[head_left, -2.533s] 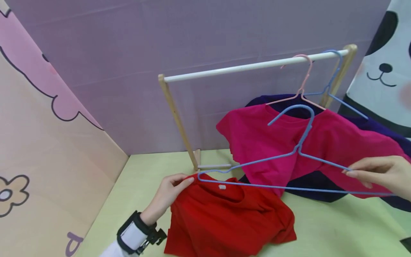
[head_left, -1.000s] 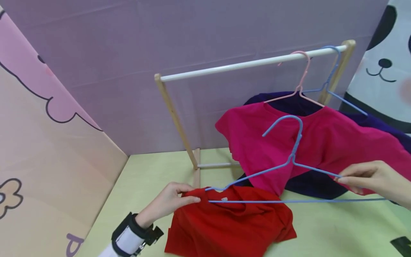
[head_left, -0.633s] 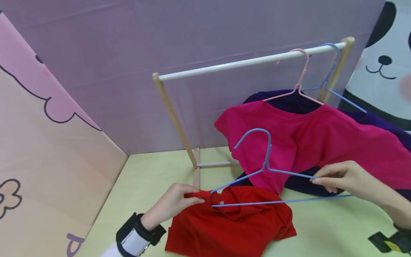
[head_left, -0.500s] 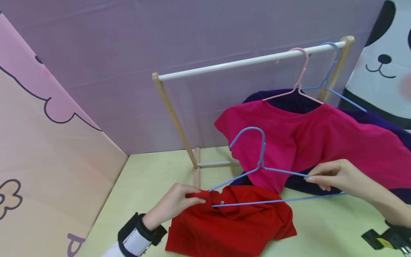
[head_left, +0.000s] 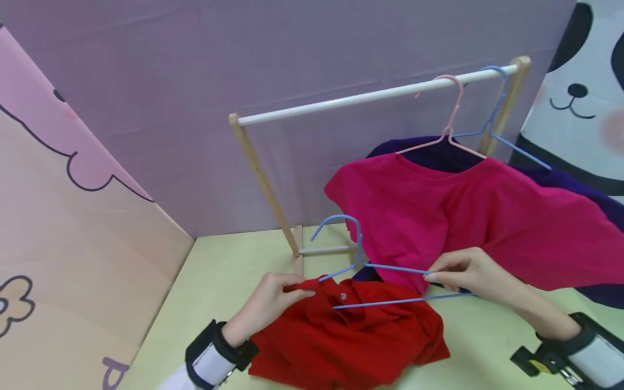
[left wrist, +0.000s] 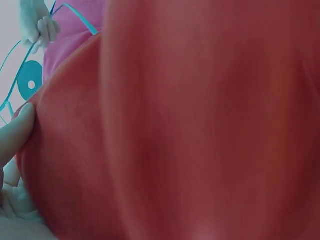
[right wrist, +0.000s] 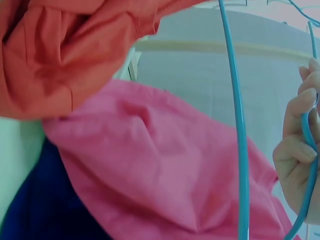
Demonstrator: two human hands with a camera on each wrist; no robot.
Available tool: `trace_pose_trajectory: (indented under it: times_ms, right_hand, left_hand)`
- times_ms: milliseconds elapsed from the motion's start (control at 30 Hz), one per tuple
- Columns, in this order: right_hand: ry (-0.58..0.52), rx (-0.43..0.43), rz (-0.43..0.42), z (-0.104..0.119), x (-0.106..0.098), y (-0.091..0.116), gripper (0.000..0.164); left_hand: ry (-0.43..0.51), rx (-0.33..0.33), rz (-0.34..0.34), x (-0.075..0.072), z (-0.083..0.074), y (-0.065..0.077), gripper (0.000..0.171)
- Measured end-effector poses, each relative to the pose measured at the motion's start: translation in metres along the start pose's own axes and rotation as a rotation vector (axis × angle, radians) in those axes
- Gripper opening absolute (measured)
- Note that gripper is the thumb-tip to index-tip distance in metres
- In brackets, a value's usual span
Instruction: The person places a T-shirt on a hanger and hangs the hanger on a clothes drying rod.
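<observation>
A red shirt (head_left: 351, 346) lies bunched on the table, its neckline toward the rack. My left hand (head_left: 273, 298) pinches the left side of that neckline between thumb and fingers. My right hand (head_left: 470, 276) grips the right arm of a blue hanger (head_left: 390, 267), also seen in the right wrist view, where fingers curl round the blue hanger (right wrist: 241, 135). The hanger's left end is inside the red shirt's neck opening, hidden by cloth. Red cloth (left wrist: 200, 125) fills most of the left wrist view, with the left thumb (left wrist: 20, 125) on its edge.
Behind stands a small rack with a white rail (head_left: 380, 96). A pink shirt (head_left: 468, 216) hangs there on a pink hanger (head_left: 450, 119). Farther right, a dark blue shirt (head_left: 585, 189) is on another blue hanger (head_left: 521, 149). A purple backdrop (head_left: 195, 108) closes off the back.
My right hand has moved left and slightly down with the blue hanger, whose left end has gone into the red shirt's neckline. My left hand has kept its hold on the collar.
</observation>
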State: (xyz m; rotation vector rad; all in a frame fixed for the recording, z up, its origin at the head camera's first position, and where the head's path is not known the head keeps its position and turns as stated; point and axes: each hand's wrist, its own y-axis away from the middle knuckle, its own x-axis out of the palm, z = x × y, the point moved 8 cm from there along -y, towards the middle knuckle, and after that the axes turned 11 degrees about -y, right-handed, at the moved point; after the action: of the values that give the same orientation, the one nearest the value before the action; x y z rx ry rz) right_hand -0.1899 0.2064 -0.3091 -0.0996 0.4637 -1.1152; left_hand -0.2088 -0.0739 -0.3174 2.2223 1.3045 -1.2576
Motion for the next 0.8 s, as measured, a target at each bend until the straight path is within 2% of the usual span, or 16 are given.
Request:
trace_pose_trajectory:
  times_ms: [300, 567, 800]
  right_hand:
    - [-0.004, 0.063, -0.006, -0.014, 0.031, -0.013, 0.004]
    - [-0.046, 0.077, -0.048, -0.022, 0.047, -0.020, 0.006]
    - [-0.060, 0.098, -0.065, -0.029, 0.057, -0.021, 0.009]
  left_hand:
    - [-0.018, 0.019, -0.066, -0.002, -0.005, -0.005, 0.014]
    - [-0.013, -0.018, -0.066, -0.003, -0.006, -0.008, 0.018]
    - [-0.039, 0.027, -0.121, -0.007, -0.007, -0.010, 0.015]
